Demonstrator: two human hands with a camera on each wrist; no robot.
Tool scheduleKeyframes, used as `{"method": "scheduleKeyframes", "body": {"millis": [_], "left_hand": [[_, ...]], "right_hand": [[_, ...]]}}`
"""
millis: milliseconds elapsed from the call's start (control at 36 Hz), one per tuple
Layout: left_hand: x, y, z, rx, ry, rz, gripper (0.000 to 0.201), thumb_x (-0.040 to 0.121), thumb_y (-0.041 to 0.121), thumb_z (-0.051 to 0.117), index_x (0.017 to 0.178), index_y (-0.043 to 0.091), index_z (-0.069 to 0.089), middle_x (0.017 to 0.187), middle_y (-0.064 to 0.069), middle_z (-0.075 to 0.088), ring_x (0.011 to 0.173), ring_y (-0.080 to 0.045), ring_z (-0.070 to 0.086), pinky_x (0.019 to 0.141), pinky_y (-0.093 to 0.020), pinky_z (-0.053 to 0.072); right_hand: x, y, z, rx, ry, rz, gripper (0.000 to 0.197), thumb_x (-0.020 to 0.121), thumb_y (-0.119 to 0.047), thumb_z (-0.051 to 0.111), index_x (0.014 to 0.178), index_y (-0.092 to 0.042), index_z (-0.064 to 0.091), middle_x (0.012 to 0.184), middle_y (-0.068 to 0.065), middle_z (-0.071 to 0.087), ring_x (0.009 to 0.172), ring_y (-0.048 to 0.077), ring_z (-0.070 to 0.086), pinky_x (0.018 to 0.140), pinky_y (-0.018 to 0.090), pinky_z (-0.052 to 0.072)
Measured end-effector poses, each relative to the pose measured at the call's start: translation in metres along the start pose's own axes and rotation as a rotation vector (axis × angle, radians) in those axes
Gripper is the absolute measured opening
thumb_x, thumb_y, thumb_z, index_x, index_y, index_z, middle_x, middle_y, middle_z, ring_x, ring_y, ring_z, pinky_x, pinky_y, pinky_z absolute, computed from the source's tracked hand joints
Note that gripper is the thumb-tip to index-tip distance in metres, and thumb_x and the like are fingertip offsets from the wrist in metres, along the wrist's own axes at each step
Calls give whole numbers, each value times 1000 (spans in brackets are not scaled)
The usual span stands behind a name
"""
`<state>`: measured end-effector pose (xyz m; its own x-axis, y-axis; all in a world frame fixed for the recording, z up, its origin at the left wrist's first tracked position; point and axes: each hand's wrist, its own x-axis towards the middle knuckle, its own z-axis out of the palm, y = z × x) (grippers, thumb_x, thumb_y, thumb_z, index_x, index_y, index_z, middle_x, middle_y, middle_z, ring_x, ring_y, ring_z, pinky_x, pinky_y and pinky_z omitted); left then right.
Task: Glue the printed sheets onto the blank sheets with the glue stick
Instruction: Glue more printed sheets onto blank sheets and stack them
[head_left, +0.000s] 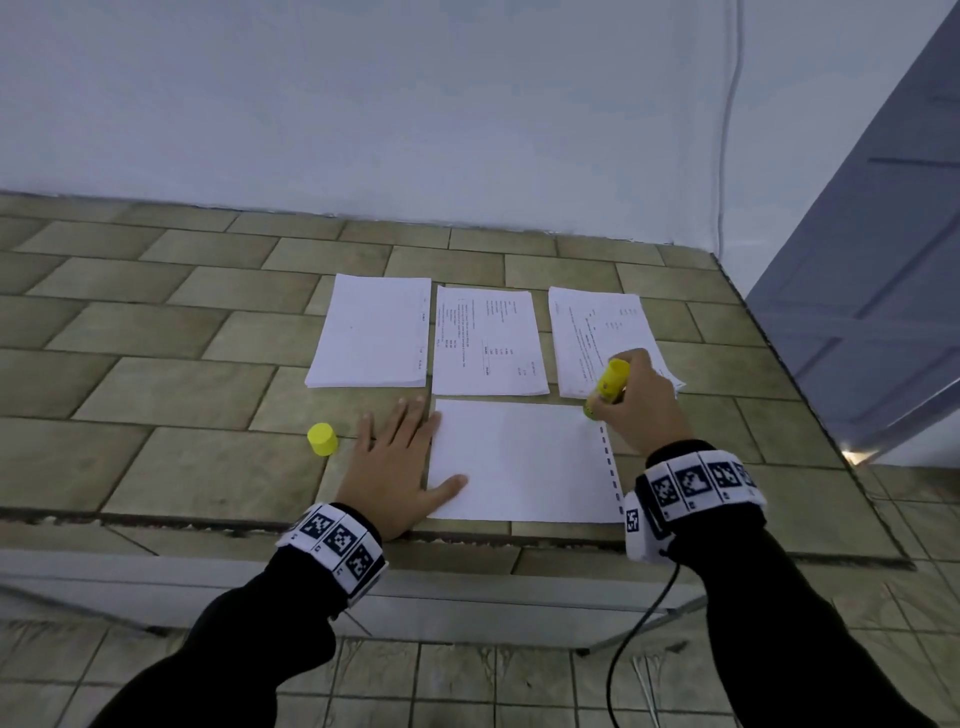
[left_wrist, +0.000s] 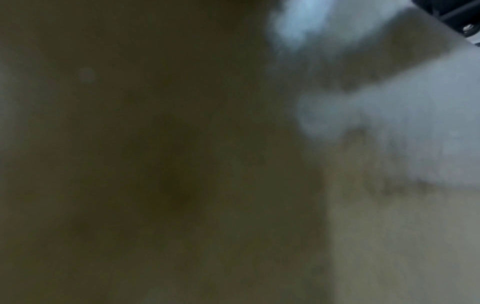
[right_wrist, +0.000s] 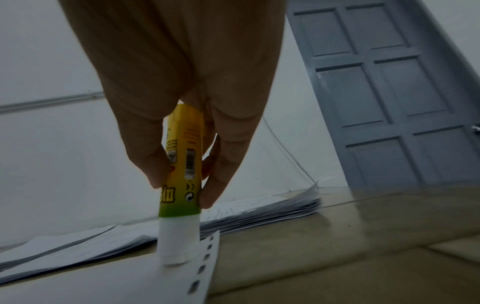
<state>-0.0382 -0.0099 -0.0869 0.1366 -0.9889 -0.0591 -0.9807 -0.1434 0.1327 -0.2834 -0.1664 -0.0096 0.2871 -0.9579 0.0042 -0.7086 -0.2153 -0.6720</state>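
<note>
Clearly gluing is under way — right hand (head_left: 641, 402) pinches the glue stick (right_wrist: 182, 164) onto the blank sheet (head_left: 519, 462)'s far corner, left hand (head_left: 395, 462) spread flat on its edge — next, strokes across the sheet.

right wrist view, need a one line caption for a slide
Right hand holds the yellow glue stick upright, its tip pressed on the blank sheet near the punched edge.
</note>
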Motion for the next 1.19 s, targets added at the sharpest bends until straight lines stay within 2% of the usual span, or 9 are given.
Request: {"method": "scheduleKeyframes", "body": {"millis": [83,222,306,389,583,833,1000,1111,1194], "left_hand": [[0,1,0,26,-26,1,124,60,94,-15,157,20,8,165,-2,-3,151,-20,-8,119,-54,-7],[2,-1,-1,34,-45,-6,129,54,99,-8,157,21,4,164,-2,-7,150,-19,-12,119,-54,-8],[1,1,-2,38,-53,-7,130,53,99,-8,157,22,3,164,-2,-8,150,-19,-12,119,-54,-8],[2,0,-1,26,-46,-5,127,57,99,-2,157,21,2,164,-2,-9,150,-19,-12,119,-54,-8],[3,-3,4,22,-7,14,119,66,97,6,157,21,1,165,-1,-8,150,-19,-11,119,-55,-6],[1,-1,-1,35,-35,-8,128,55,98,-9,157,22,3,164,-1,-7,151,-19,-10,119,-54,-6],[2,-2,-1,31,-36,2,128,55,99,-9,157,21,3,164,-1,-7,151,-19,-11,119,-53,-7],[1,-2,1,56,-42,-5,126,57,97,-11,157,22,1,164,-1,-9,150,-19,-11,120,-54,-5],[0,-2,2,20,-13,6,120,62,94,-13,157,22,5,164,-1,-6,151,-19,-8,120,-54,-5]], "right_hand": [[-5,-5,-1,132,46,2,49,78,-8,75,119,-8,49,99,7,62,87,23,64,70,25,46],[-23,-40,22,206,-57,-162,16,76,-7,75,82,-3,61,86,9,69,83,22,68,77,29,55],[-35,-63,44,220,-165,-254,16,77,-6,74,83,-2,60,86,10,68,81,20,67,75,26,55],[-40,-78,66,178,-243,-313,16,79,-10,72,84,-6,57,86,8,66,80,19,65,78,37,56],[-41,-90,88,69,-286,-408,19,83,-11,67,79,-13,48,88,12,59,83,28,60,77,47,53],[-37,-46,47,29,-168,-304,15,82,-11,64,80,-7,50,82,13,59,77,30,60,74,49,52],[-38,-1,9,11,-20,-213,14,84,-9,62,78,-4,51,76,14,60,72,27,61,67,40,51],[-40,12,0,-6,19,-194,11,82,-6,65,80,-2,55,76,14,62,72,26,61,61,25,45],[-45,7,3,33,33,-244,11,81,-6,65,78,-5,54,74,10,61,69,22,60,61,27,49]]}}
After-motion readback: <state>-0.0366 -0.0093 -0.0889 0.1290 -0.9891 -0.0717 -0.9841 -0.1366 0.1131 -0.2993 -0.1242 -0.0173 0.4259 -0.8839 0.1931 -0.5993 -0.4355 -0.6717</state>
